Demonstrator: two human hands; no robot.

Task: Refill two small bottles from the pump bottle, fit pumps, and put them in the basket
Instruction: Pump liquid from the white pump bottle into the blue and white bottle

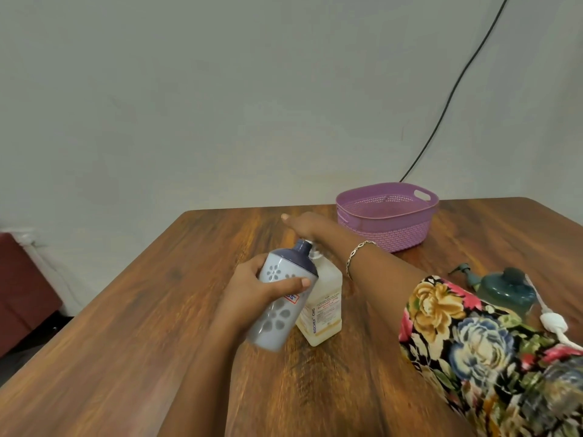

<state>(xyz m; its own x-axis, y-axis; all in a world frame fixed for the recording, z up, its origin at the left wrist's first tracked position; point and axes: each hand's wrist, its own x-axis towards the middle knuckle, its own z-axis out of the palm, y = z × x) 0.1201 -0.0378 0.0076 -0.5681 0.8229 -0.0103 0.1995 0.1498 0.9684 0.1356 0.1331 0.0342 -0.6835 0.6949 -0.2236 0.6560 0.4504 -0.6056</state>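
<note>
Head view: the left hand grips the grey bottle, which is tilted with its dark neck up beside the pump bottle standing mid-table. The right hand lies flat, fingers straight, over the pump's head. The basket sits at the far edge, just beyond that hand and apart from it. A teal bottle sits at the right. Broad wood of the table runs from the left hand to the left edge.
</note>
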